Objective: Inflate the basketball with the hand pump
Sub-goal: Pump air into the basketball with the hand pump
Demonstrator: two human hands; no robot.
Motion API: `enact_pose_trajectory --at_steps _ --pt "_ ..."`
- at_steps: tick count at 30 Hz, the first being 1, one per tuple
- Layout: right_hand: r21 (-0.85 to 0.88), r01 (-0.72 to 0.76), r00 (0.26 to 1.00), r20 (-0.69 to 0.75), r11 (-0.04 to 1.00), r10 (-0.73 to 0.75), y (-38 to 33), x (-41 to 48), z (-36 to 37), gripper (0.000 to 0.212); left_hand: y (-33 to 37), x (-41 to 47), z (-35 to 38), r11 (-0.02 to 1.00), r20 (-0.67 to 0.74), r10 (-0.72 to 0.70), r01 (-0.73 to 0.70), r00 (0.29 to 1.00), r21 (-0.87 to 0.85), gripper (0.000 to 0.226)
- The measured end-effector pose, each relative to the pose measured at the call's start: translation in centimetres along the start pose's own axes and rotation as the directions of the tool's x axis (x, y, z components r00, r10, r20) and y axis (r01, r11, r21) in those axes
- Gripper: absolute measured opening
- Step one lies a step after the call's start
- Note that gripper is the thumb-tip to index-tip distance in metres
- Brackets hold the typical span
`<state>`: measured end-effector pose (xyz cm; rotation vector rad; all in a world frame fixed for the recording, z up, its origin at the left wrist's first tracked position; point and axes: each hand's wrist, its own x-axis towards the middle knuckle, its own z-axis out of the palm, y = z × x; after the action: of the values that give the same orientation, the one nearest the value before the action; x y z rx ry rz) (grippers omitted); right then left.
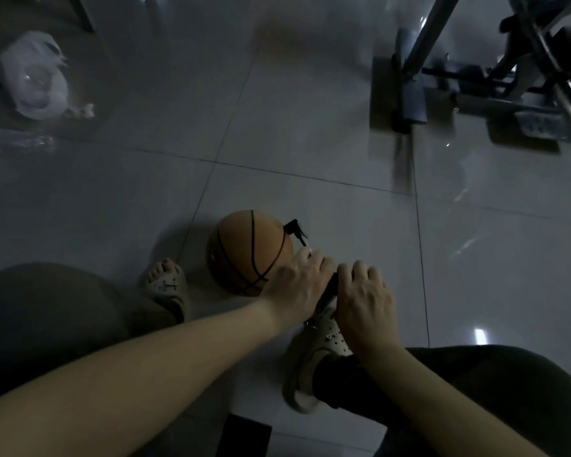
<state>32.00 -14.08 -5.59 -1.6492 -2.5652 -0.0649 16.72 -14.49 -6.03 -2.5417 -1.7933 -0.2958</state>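
An orange basketball [244,249] with black seams lies on the tiled floor between my feet. A black hose end [294,229] of the hand pump meets the ball's upper right side. The black pump handle [331,288] runs between my two hands, mostly covered by them. My left hand [297,285] grips the handle's left part, fingers curled over it. My right hand [365,295] grips the right part the same way. The pump body below is hidden by my hands.
My left foot [167,285] and right foot [320,354] wear pale perforated clogs beside the ball. A white plastic bag [35,77] lies at the far left. A metal exercise frame [495,74] stands at the far right. A dark object [244,437] sits at the bottom edge.
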Motion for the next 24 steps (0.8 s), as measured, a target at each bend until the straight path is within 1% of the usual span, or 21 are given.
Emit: enact_pose_trajectory --at_steps 2,5,9,12,14,17,20,22,24 --pt "0.008 -0.024 1.0 0.012 1.0 0.024 -0.1 0.5 0.9 0.011 -0.2 0.4 1.0 1.0 0.0 0.003 -0.003 1.0 0.018 0.014" --pt "0.039 -0.038 0.999 0.023 0.998 0.037 -0.3 0.7 2.5 0.007 -0.3 0.2 2.9 1.0 0.001 -0.01 0.01 1.0 -0.017 0.018" --pt "0.05 -0.098 0.985 0.145 0.994 0.09 -0.5 0.0 4.9 0.007 -0.2 -0.7 6.1 0.992 0.061 -0.038 0.045 0.997 -0.119 0.028" --pt "0.049 -0.112 0.969 0.227 0.993 0.098 -0.7 -0.3 6.7 0.013 -0.1 -1.2 7.8 0.993 0.13 -0.045 0.058 0.991 -0.103 0.028" --pt "0.036 -0.107 0.957 0.273 0.994 0.094 -0.6 -0.2 7.3 0.013 -0.1 -1.1 8.3 0.996 0.154 -0.036 0.049 0.987 -0.08 0.027" --pt "0.006 -0.081 0.933 0.351 0.997 0.074 -0.5 0.6 6.7 0.013 -0.1 -0.7 7.9 0.997 0.196 -0.046 0.056 0.979 -0.048 0.025" --pt "0.019 -0.06 0.928 0.37 0.998 0.049 -0.5 1.6 5.0 0.017 -0.1 0.2 6.1 0.994 0.237 -0.089 0.101 0.967 -0.04 0.017" --pt "0.088 -0.106 0.907 0.416 0.99 0.06 -0.3 2.6 3.2 0.016 -0.1 0.9 4.6 0.995 0.273 -0.092 0.1 0.958 -0.014 0.02" --pt "0.173 -0.193 0.868 0.489 0.966 0.086 -0.3 3.4 0.8 0.012 -0.6 1.2 2.6 0.999 0.337 -0.049 0.048 0.94 0.011 0.022"
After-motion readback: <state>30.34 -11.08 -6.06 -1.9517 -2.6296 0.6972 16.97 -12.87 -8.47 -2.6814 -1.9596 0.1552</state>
